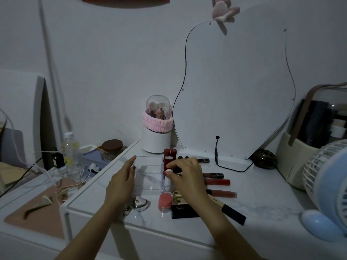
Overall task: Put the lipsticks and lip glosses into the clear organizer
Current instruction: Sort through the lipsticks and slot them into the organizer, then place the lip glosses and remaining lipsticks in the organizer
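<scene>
Left hand point(120, 182), fingers straight, steadies organizer point(148, 177) mid-frame; right hand point(187, 175) pinches white tube point(169, 180) in its right slot.

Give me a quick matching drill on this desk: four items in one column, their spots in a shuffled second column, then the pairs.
Items:
1. left hand
2. blue and white desk fan
3. pink fluffy headband
4. silver heart-shaped keyring

Places:
A. wrapped round the white domed brush holder
B. right edge of the desk
C. on the left wall of the clear acrylic organizer
D. in front of the organizer

Pairs: 1-C, 2-B, 3-A, 4-D
</scene>
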